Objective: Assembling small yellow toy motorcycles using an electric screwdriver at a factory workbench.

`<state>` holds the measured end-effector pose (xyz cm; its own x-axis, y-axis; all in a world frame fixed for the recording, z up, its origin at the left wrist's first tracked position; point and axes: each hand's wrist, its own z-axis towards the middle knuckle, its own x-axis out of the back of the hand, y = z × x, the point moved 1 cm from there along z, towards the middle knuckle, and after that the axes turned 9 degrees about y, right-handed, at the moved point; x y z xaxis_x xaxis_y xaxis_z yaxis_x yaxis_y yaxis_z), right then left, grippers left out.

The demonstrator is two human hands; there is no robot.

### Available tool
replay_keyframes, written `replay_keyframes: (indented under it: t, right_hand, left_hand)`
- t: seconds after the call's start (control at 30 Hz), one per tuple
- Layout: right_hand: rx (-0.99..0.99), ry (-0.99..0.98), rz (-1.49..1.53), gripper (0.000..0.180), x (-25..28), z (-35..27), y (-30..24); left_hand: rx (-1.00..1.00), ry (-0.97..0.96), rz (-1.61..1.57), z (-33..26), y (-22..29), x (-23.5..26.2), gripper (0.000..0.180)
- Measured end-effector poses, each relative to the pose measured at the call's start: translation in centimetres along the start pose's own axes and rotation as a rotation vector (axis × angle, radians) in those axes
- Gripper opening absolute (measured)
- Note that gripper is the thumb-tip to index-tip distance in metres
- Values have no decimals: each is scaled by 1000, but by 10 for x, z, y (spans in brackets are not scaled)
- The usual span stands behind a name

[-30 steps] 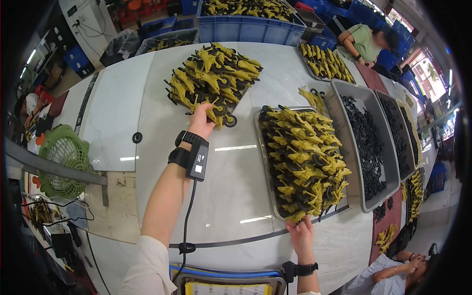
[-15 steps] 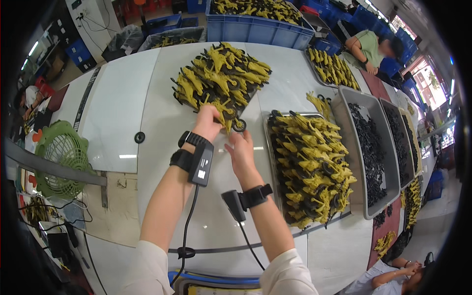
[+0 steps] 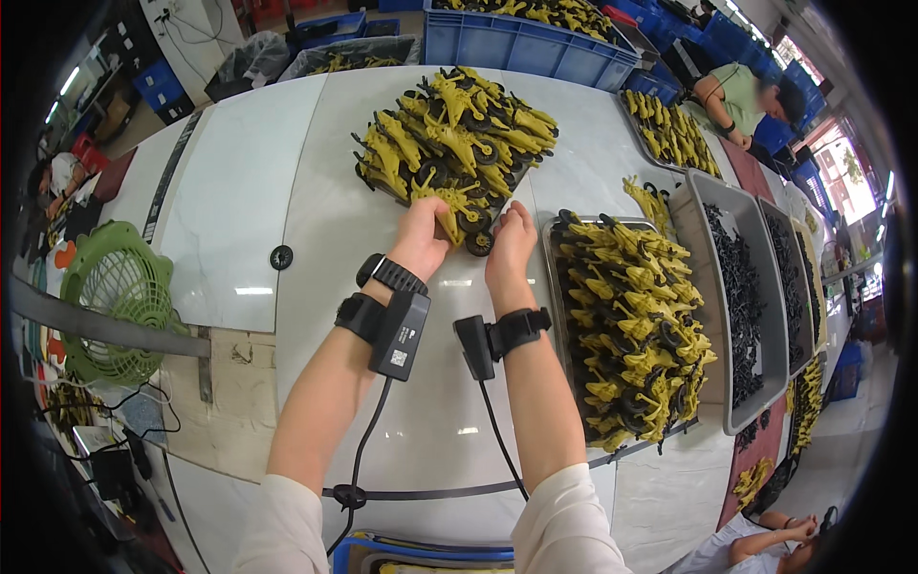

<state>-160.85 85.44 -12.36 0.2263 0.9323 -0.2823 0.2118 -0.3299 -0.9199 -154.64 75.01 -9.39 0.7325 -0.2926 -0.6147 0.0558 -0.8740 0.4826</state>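
Observation:
A heaped pile of yellow toy motorcycles with black wheels (image 3: 449, 129) rests on the white table in front of me. At its near edge my left hand (image 3: 423, 234) grips one yellow toy motorcycle (image 3: 449, 203), thumb and fingers closed around its left end. A black wheel (image 3: 479, 243) shows at the near end of the pile, between my hands. Just right of that wheel is my right hand (image 3: 513, 247), palm turned inward, its fingers stretched up and slightly bent. I see nothing held in it. Straps with small black devices are on both wrists.
To the right stands a tray (image 3: 555, 287) stacked with more yellow motorcycles. Beyond it are grey bins (image 3: 712, 277) of small black parts. A loose black wheel (image 3: 281, 257) lies left, near a green basket-like fan guard (image 3: 115, 297). A blue crate (image 3: 526, 48) stands behind; a co-worker (image 3: 741, 100) sits far right.
The whole view has shifted, so the table's things appear farther right. My right hand has gone from below the wheel to its right side, fingers now raised. My left hand keeps its grip.

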Motion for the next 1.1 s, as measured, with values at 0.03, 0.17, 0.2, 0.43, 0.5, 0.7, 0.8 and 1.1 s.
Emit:
replay_keyframes:
  t: [0.03,0.17,0.2,0.43,0.5,0.7,0.8,1.1]
  right_hand:
    - [9,91,-49,40,1,12,4]
    - [452,39,-647,34,4,15,-3]
    - [457,1,-780,31,4,18,-4]
    - [352,-191,-1289,34,4,64,-16]
    - [293,-238,-1257,39,-2,53,-21]
    - [227,-326,-1352,44,21,1,-22]
    - [181,-367,-1328,44,37,-49,-24]
    - [152,-383,-1378,46,102,-222,2]
  left_hand:
    - [-63,-2,145,-3,-2,-4,12]
    - [1,-33,135,1,2,3,18]
    - [-1,-31,138,3,0,4,18]
    - [-24,53,111,-3,-12,-6,22]
    - [-4,4,51,0,-5,2,25]
    - [63,-72,-87,-55,-13,30,36]
    - [78,-37,-117,-88,-14,66,36]
    - [-29,168,-284,-223,-39,183,19]
